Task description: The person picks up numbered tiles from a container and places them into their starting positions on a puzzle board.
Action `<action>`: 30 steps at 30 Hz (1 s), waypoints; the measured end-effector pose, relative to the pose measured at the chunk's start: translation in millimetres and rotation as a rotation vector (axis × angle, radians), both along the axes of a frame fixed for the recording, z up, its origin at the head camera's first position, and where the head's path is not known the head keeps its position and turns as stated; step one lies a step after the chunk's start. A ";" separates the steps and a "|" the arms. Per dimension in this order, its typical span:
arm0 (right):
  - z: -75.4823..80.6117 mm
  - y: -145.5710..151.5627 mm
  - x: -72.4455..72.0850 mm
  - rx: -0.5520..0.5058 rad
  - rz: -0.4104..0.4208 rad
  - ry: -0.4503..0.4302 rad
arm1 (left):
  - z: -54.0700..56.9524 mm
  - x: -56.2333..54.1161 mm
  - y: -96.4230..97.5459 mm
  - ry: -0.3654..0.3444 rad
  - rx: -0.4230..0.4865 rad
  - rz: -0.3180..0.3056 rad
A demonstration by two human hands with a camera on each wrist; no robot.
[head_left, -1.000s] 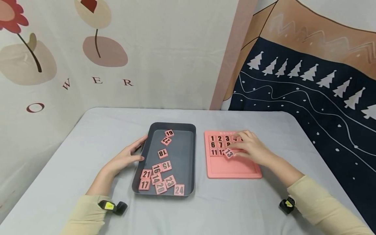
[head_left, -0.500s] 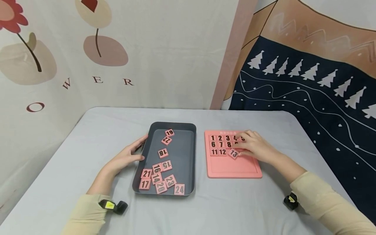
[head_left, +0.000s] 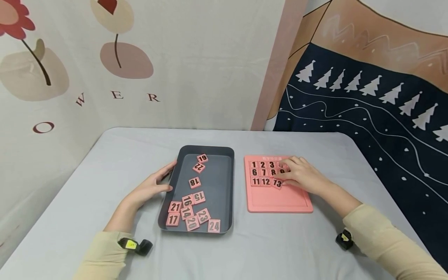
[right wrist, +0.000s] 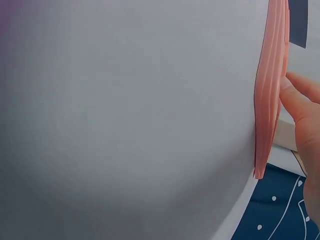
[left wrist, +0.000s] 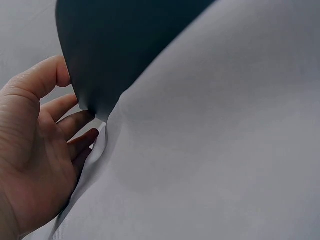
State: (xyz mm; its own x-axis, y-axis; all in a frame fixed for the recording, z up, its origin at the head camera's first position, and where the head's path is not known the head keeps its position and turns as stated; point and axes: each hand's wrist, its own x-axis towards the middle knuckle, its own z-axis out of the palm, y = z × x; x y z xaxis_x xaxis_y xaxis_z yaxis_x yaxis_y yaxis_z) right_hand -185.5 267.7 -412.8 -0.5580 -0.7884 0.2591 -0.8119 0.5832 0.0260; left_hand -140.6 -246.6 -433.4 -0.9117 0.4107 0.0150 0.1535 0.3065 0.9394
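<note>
In the head view, my left hand (head_left: 148, 189) lies against the left side of a dark grey tray (head_left: 225, 186). The left wrist view shows thumb and fingertips touching the tray's outer wall (left wrist: 105, 55), fingers only slightly bent. My right hand (head_left: 302, 175) pinches a pink number tile marked 13 (head_left: 277, 183) between thumb and finger, above a pink puzzle board (head_left: 276, 204). That tile sits slightly tilted right beside the 12 tile (head_left: 265, 181). Tiles 1 to 12 fill the board's upper rows, some partly hidden by my fingers.
Several loose number tiles lie in the tray, mostly toward its near end, such as the 24 tile (head_left: 214, 226) and the 19 tile (head_left: 202, 158). A pale cloth covers the table (head_left: 280, 249). Printed curtains (head_left: 210, 77) hang behind it.
My right hand first shifted the 13 tile right, off the 12 tile. Since then the tile has turned straighter and moved close to the 12. My left hand has stayed at the tray.
</note>
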 end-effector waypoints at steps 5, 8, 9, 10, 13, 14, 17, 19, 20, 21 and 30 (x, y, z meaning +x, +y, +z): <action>0.7 -2.2 1.2 -0.040 0.023 0.017 | -0.4 0.1 -0.1 0.004 -0.003 0.003; 0.5 -3.5 1.6 -0.056 0.044 0.028 | 0.2 0.6 0.4 -0.001 0.000 0.004; 0.2 -3.7 1.8 -0.061 0.047 0.026 | 0.4 0.8 0.6 -0.002 0.001 0.004; 0.0 -3.9 2.2 -0.064 0.047 0.025 | 0.6 0.9 0.8 -0.003 0.002 0.005; -0.1 -4.8 4.1 -0.064 0.032 0.011 | 1.1 1.1 1.2 -0.006 0.003 0.007; 0.0 -5.2 4.9 -0.062 0.023 0.005 | 1.2 1.1 1.3 -0.005 0.002 0.007; 0.8 -6.8 7.2 -0.054 0.000 -0.006 | 1.3 1.1 1.0 -0.005 -0.001 0.010; 1.1 -7.7 8.0 -0.048 -0.007 -0.005 | 1.1 0.9 0.8 -0.004 -0.002 0.011; 1.1 -8.2 8.3 -0.049 -0.008 -0.005 | 0.9 0.8 0.7 -0.004 -0.002 0.011; 1.1 -8.6 8.4 -0.049 -0.007 -0.004 | 0.5 0.7 0.6 -0.005 -0.003 0.012; -1.3 -14.0 10.1 -0.079 -0.051 0.007 | -1.3 -0.6 0.4 0.001 0.009 0.004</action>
